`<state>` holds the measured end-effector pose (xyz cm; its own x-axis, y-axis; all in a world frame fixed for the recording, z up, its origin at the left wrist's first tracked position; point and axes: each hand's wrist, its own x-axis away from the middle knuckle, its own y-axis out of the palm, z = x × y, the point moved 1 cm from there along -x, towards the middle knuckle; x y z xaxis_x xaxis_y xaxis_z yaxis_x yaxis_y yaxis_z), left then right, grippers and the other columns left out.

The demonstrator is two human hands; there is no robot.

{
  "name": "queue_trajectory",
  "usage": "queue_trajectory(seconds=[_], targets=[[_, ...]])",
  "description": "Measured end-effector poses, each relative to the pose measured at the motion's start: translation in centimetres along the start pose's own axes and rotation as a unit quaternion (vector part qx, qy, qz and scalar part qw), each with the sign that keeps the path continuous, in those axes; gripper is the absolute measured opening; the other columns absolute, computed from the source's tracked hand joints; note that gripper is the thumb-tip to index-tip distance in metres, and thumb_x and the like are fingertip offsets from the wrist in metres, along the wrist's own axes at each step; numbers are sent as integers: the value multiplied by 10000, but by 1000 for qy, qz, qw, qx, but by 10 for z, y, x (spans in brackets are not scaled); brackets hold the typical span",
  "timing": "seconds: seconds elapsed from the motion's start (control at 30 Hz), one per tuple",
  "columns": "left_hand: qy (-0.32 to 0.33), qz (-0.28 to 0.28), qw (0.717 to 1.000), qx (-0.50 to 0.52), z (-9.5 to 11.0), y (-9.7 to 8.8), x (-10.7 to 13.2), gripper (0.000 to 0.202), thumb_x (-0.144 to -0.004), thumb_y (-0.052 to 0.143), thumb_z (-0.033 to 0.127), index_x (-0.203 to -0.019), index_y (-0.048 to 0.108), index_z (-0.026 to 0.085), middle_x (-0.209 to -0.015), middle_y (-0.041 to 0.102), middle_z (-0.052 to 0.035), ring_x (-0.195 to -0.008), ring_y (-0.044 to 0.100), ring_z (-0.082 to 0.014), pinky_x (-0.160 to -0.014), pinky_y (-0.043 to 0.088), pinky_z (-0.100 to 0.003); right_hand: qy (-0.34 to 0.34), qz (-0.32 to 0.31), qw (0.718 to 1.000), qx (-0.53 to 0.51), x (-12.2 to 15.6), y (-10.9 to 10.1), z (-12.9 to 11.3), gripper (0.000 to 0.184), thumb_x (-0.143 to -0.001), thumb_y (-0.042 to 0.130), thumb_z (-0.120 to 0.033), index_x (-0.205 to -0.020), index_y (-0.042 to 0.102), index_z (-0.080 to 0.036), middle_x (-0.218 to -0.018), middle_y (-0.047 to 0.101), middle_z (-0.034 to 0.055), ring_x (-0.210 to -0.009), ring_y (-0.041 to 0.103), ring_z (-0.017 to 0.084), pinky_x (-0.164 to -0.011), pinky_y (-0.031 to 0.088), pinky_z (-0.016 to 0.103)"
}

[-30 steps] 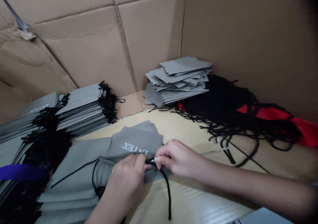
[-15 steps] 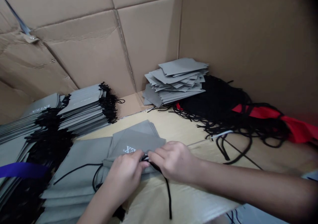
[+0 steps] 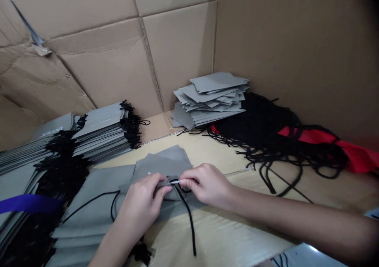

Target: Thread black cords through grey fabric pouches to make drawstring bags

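My right fingers (image 3: 189,178) pinch the black cord (image 3: 186,211) at its white tip (image 3: 174,182), which shows again right at the gray pouch (image 3: 161,166). My left hand (image 3: 139,208), fingers pressed together, grips the pouch just beside them, and its white lettering (image 3: 149,173), readable a moment ago, is now almost covered. Beyond my fingers lie loose pouches (image 3: 211,97); farther left sits a corded stack (image 3: 100,131).

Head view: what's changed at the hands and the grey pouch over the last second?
The left hand has folded the grey pouch's edge over, covering most of its printed lettering. The right hand keeps pinching the black drawstring, whose hanging end has swung slightly left. The stacked pouches and red fabric look unchanged.
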<state>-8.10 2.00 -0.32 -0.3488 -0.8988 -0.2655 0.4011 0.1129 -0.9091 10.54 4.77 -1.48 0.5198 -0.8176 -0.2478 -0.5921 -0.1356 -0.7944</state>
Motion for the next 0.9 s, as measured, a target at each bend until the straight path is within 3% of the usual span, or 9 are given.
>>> queue_trajectory(seconds=[0.13,0.23,0.33,0.43,0.53,0.9], targets=[[113,83,988,-64,1,10,4,123,-867,449,190,-832,565,170,-734,659,-46,-648,614,-191,-587,457,-278,28,-49,995,-86,-3,0,3,223,-795,491,-227,-675,673,-177,-509,544,-29,-464,432,83,-453,265,190],[186,153,966,-88,4,13,6,92,-859,475,165,-857,567,158,-731,665,-57,-641,611,-191,-611,470,-291,66,-136,971,-188,-5,0,9,263,-802,475,-272,-678,669,-145,-440,406,-54,-405,322,71,-396,220,189],[217,176,957,-82,6,14,7,83,-845,494,126,-868,568,156,-716,665,-52,-618,607,-176,-617,474,-283,80,-164,963,-201,-4,-1,8,269,-804,465,-266,-673,664,-139,-429,391,-57,-395,307,71,-394,223,191],[197,169,965,-34,7,14,6,85,-849,489,135,-881,564,160,-702,661,-41,-597,603,-161,-580,469,-258,21,-71,995,-62,2,-6,-1,220,-782,478,-198,-653,654,-168,-502,528,-24,-458,413,84,-464,262,201],[181,140,973,-16,8,14,6,112,-860,445,135,-872,552,163,-704,655,-42,-593,599,-161,-561,463,-256,-44,-12,997,63,8,-7,-9,212,-794,467,-199,-653,624,-179,-565,607,7,-527,500,111,-512,275,219],[124,13,989,-79,20,20,2,187,-890,346,163,-756,472,197,-641,589,-18,-586,558,-179,-537,416,-274,-39,-30,984,172,9,-4,-17,172,-801,470,-219,-679,587,-189,-612,663,22,-535,556,130,-483,201,245]])
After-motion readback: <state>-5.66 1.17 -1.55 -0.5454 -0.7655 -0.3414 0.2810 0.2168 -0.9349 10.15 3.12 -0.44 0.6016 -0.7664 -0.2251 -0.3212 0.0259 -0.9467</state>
